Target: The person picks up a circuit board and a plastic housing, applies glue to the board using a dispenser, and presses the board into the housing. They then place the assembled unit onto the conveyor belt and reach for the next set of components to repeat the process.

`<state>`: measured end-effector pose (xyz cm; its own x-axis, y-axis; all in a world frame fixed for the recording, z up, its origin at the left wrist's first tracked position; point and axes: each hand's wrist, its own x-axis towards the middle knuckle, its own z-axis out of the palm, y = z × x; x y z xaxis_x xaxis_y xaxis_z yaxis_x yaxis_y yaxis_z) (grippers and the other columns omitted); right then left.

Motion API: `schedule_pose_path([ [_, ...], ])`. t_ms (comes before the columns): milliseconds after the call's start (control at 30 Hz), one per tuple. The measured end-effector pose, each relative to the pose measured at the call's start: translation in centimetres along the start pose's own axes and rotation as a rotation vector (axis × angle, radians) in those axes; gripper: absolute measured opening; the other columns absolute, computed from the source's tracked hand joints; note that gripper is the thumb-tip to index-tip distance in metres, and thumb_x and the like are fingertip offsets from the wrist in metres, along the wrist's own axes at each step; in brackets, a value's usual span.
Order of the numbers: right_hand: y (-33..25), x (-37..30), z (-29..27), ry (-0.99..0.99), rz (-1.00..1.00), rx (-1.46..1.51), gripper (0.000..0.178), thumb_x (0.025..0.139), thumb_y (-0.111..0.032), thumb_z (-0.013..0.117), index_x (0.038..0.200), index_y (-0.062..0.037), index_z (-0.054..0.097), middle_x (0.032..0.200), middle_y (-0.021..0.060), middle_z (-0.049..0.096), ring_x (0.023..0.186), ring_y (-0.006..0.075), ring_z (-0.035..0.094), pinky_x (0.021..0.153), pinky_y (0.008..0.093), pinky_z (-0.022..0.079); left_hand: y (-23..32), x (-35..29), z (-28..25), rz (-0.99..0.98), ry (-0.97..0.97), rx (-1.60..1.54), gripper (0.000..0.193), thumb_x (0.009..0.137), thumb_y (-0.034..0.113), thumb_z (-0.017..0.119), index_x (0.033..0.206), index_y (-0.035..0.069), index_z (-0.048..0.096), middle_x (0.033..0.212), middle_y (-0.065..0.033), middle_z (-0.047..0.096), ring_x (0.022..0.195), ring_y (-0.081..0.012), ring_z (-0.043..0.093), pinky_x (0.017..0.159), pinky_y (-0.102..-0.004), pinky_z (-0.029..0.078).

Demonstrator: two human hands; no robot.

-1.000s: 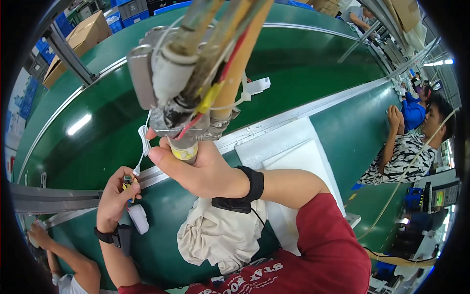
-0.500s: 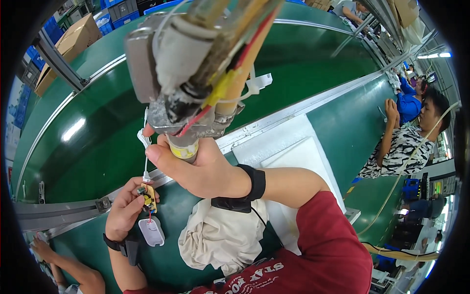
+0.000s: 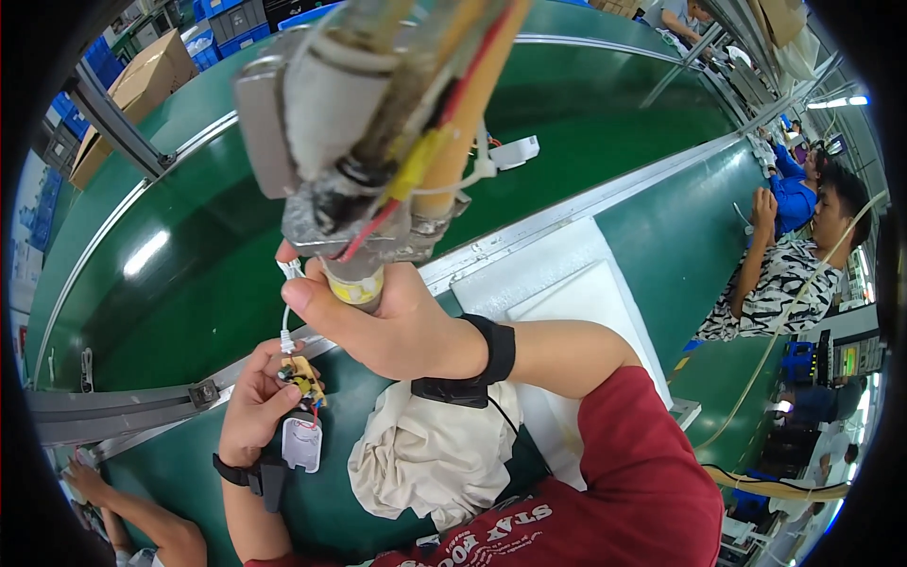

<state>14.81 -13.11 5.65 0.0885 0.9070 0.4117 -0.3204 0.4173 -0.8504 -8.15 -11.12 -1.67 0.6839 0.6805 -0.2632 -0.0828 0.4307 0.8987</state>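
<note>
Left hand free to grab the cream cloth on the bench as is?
Probably not without letting go first. The left hand is closed around a small circuit board with a white case below it. The cloth lies right beside it, with nothing between them.

Factory assembly line: green conveyor belt (image 3: 189, 283)

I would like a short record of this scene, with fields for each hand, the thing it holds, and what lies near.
right hand: raised, gripping the yellowish handle of a hanging tool with cables
left hand: low, holding a small circuit board with a white wire
white casing: just below the board, at the left hand
cloth: beige, crumpled, on the green table
conveyor belt: green, beyond the table
white pad: on the table, right of the right forearm
</note>
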Motion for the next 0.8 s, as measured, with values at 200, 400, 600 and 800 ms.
schedule_pose_path([
  [200, 0.0, -0.3, -0.4, -0.036, 0.125, 0.015, 0.016, 0.093, -0.006, 0.054, 0.108, -0.0023, 0.049, 0.067, -0.0064, 0.044, 0.059, -0.0002, 0.039, 0.053, 0.0183, 0.03, -0.7, -0.3, 1.6, -0.026, -0.042, 0.0, 0.053, 0.087, -0.002, 0.059, 0.136, 0.005, 0.037, 0.116, -0.0125, 0.058, 0.097, -0.0203, 0.062, 0.084, -0.0326, 0.052],
  [400, -0.9, -0.4, -0.5, -0.07, 0.207, -0.017, 0.02, 0.094, -0.006, 0.052, 0.112, -0.0015, 0.045, 0.06, -0.005, 0.043, 0.047, 0.0014, 0.037, 0.044, 0.0192, 0.028, -1.2, -0.6, 2.7, -0.07, -0.122, 0.055, 0.059, 0.087, -0.007, 0.056, 0.14, 0.005, 0.034, 0.123, -0.0112, 0.052, 0.102, -0.0194, 0.06, 0.085, -0.0314, 0.05],
  [600, -0.6, -0.1, -0.7, -0.066, 0.16, -0.055, 0.028, 0.095, -0.017, 0.051, 0.115, 0.0004, 0.041, 0.056, -0.0018, 0.042, 0.038, 0.0049, 0.035, 0.038, 0.0222, 0.027, -1.6, 0.2, 3.5, -0.162, -0.147, 0.101, 0.057, 0.089, -0.001, 0.059, 0.139, 0.002, 0.033, 0.12, -0.0082, 0.052, 0.101, -0.0124, 0.058, 0.084, -0.026, 0.049],
  [800, -0.8, 0.0, 0.2, -0.069, 0.197, -0.015, 0.039, 0.096, -0.034, 0.053, 0.113, -0.0018, 0.039, 0.054, -0.0007, 0.039, 0.036, 0.0074, 0.033, 0.036, 0.0231, 0.027, -1.8, 0.7, 4.3, -0.094, -0.218, 0.109, 0.056, 0.089, 0.0, 0.06, 0.138, 0.001, 0.033, 0.112, -0.0066, 0.055, 0.095, -0.0107, 0.058, 0.079, -0.0247, 0.05],
])
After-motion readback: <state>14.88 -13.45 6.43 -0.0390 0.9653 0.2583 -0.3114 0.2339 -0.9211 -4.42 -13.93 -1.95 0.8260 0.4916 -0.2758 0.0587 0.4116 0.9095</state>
